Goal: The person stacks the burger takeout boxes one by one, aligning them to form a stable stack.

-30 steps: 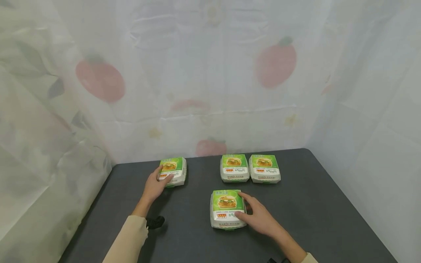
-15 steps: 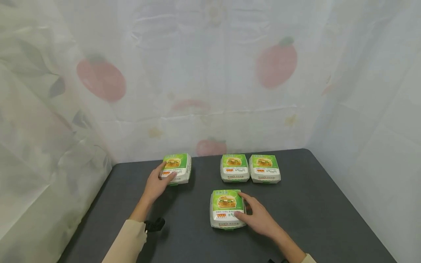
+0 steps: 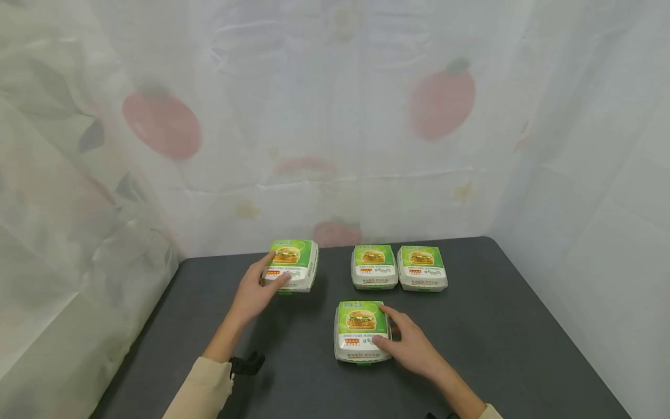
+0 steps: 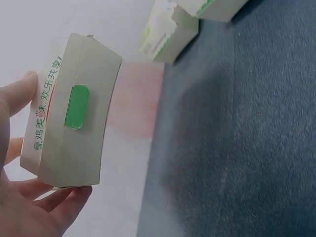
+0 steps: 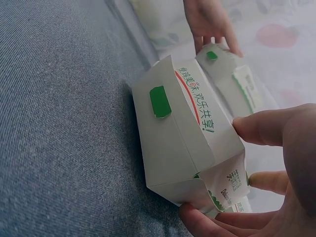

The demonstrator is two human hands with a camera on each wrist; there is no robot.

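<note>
In the head view, my left hand (image 3: 253, 297) grips a green and white burger box (image 3: 294, 261) by its left side, tilted and raised above the tabletop. The left wrist view shows the front wall of this burger box (image 4: 74, 113) with its green tab, thumb on the lid and fingers beneath. Nearer to me, my right hand (image 3: 413, 347) holds the right side of a second burger box (image 3: 362, 325), which rests on the table. Up close in the right wrist view, thumb and fingers span the side of that burger box (image 5: 168, 128); some fingertips are hidden behind it.
Two more closed burger boxes, one at the left (image 3: 374, 266) and one at the right (image 3: 421, 267), stand side by side near the back edge of the dark table (image 3: 497, 326). A pale printed curtain (image 3: 335, 139) hangs behind the table and along both sides.
My left hand has lifted its burger box off the table's back left and carried it to the right. The right hand and its box stay where they were.
</note>
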